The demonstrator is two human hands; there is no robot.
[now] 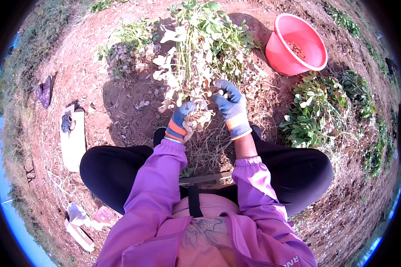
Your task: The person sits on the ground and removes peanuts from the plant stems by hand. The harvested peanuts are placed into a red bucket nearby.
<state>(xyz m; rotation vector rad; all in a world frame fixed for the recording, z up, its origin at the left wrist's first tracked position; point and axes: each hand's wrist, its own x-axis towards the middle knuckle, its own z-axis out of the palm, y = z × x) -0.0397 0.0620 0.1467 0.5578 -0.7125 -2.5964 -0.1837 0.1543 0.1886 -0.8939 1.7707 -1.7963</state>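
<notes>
My left hand (179, 118), in a blue-grey work glove with an orange cuff band, grips a bunch of uprooted peanut plants (184, 63) near its root end. Pale roots and pods (199, 118) hang beside that palm, while the leafy stems extend away from me. My right hand (233, 106), gloved alike, is just right of the bunch with its fingers curled around a few peanut pods (226, 94). Ahead on the right stands a pink plastic bucket (276, 60), with loose peanut pods (294, 49) at its bottom.
More peanut plants lie in a heap (320, 110) at right and a smaller pile (127, 50) at far left. An opened cardboard piece (74, 143) with a dark item on it lies left of my knee. Plastic bags (103, 215) and a box (80, 235) rest behind it.
</notes>
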